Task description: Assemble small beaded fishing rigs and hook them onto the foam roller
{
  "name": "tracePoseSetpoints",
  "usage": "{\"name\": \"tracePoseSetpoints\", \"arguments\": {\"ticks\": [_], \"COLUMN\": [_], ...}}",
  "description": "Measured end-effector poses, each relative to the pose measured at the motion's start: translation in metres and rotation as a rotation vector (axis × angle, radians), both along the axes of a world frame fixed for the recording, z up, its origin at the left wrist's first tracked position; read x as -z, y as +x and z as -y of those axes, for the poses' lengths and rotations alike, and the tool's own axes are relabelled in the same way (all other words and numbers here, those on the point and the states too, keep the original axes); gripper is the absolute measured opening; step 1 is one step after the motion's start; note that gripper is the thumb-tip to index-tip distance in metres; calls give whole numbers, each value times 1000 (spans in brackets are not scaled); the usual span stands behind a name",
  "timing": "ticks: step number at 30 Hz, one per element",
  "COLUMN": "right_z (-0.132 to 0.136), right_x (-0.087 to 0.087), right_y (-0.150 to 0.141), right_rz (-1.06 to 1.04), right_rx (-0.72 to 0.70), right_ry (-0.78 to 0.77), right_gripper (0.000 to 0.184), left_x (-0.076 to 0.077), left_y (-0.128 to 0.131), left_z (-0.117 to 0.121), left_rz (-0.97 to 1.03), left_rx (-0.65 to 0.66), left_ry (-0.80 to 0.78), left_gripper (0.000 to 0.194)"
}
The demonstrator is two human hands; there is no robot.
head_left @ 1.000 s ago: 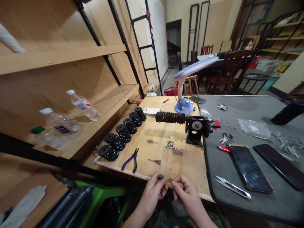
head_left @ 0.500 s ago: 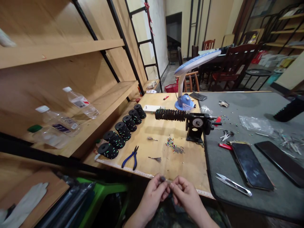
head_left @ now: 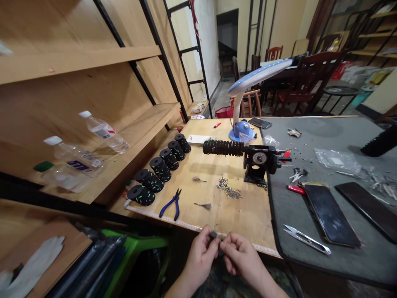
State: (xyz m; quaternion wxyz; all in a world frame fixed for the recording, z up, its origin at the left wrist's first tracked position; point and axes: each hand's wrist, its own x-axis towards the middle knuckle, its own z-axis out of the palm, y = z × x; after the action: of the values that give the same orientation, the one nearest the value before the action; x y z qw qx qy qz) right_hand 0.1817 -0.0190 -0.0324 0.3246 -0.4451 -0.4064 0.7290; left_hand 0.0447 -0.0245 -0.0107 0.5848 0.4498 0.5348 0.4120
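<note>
Hands at the near edge of the wooden bench (head_left: 254,219), right of its near-left corner. Left hand (head_left: 201,253) is pinching a small dark piece (head_left: 214,234) between thumb and forefinger; too small to identify. Right hand (head_left: 237,253) is curling inward, thumb and forefinger pressed together; cannot tell whether anything fine is caught between.

Change over the last second: a gap was showing between the two sets of fingertips; now they are meeting, or nearly so, right beside the dark piece. Judgement: both hands are now working on one spot, the left steadying, the right doing the finer part. Dark piece is staying in the left pinch throughout.

Bench layout is holding unchanged. Nearest beyond the hands: a dark fine-stranded bundle (head_left: 204,206), with a paler one (head_left: 198,179) lying farther in. Multicoloured beads (head_left: 222,183) and small metal bits (head_left: 235,193) are sharing one pile toward the middle. Blue-handled pliers (head_left: 171,206) are lying splayed by the near-left corner. Six black spools (head_left: 160,169) are lining the left edge. A black hand-winder with dial (head_left: 259,159) is standing beside the grey mat (head_left: 305,275), carrying a cord-wrapped roll (head_left: 223,147).
</note>
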Motion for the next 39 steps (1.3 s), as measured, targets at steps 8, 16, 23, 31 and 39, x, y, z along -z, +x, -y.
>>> {"name": "tracePoseSetpoints", "arguments": {"ticks": [8, 16, 23, 31, 39], "right_z": [-2, -4, -5, -6, -6], "right_x": [-3, 2, -3, 2, 11], "right_y": [-3, -2, -1, 0, 0], "right_rz": [3, 0, 10, 10, 14], "right_rx": [-18, -14, -4, 10, -7], "right_ry": [-33, -37, -66, -74, 37], "right_gripper": [51, 47, 46, 47, 51], "left_x": [3, 5, 3, -4, -20], "left_y": [-2, -3, -4, -9, -8], "left_z": [1, 2, 3, 4, 2], "left_rz": [-65, -154, -236, -401, -412], "left_rx": [6, 20, 41, 151, 235], "left_ry": [77, 127, 185, 301, 330], "left_gripper": [31, 26, 22, 15, 13]}}
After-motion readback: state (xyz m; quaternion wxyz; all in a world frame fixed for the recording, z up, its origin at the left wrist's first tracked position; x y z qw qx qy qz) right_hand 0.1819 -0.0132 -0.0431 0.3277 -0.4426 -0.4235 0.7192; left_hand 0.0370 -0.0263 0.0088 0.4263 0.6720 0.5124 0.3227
